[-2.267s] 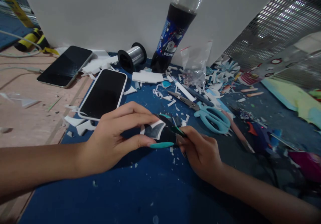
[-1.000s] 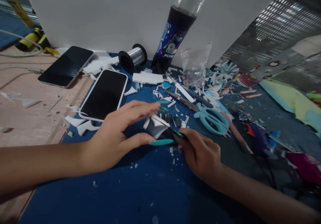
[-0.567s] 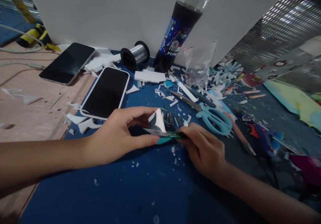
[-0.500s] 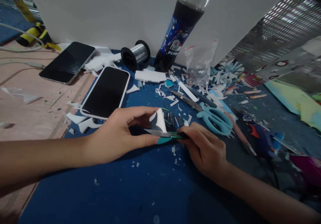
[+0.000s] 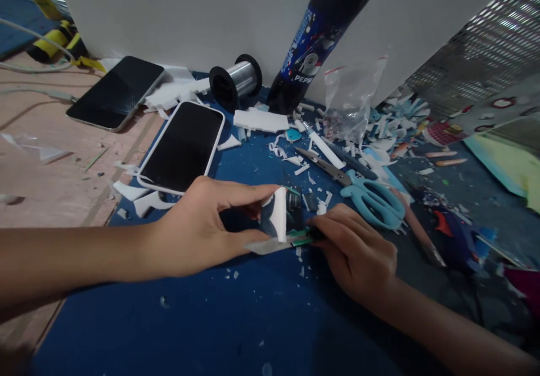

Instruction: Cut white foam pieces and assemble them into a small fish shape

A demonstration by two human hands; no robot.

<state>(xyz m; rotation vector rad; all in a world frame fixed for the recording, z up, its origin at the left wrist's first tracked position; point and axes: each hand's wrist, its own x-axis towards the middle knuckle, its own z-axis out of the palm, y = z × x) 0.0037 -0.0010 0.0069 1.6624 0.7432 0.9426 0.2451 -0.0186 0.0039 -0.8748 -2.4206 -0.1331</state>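
My left hand [image 5: 202,232] pinches a small white foam piece [image 5: 276,216] with a dark printed face, holding it upright on the blue mat [image 5: 177,320]. My right hand [image 5: 358,252] is closed around a small green-handled craft knife [image 5: 301,236]. The knife's blade lies flat at the bottom of the foam piece, under my left thumb. Both hands rest on the mat near its middle.
Light blue scissors [image 5: 371,199] lie just beyond my right hand. Two phones [image 5: 183,145] [image 5: 116,92], a wire spool [image 5: 236,81], a Pepsi bottle [image 5: 314,44], a plastic bag [image 5: 352,98] and many white foam scraps [image 5: 261,120] lie further back. A white board stands behind.
The foam piece has been turned from lying flat to standing on edge between my left fingers, and the knife blade has slid in under it. The view has shifted slightly.
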